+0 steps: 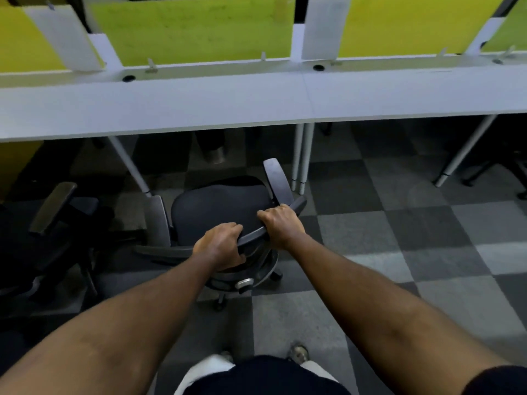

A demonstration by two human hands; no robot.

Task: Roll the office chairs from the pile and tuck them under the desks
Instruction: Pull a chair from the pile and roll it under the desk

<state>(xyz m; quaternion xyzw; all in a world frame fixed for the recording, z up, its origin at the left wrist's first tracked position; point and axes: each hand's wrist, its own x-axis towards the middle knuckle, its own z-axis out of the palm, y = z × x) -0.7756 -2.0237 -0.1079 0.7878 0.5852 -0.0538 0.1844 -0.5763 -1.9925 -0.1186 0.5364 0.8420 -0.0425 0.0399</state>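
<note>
A black office chair (219,206) stands on the carpet just in front of the long white desk (256,101), its seat facing the desk and its armrests at either side. My left hand (221,246) grips the top edge of the backrest near its middle. My right hand (281,223) grips the same edge further right, next to the right armrest. The chair's wheeled base shows below my hands. The seat's front lies near the desk edge, between two white desk legs.
Another black chair (54,223) stands at the left, close to the held chair. White desk legs (302,158) slant down right of the seat. Green divider panels (194,27) rise behind the desk. More chair bases (502,172) show under the desk far right. Checkered carpet lies open to the right.
</note>
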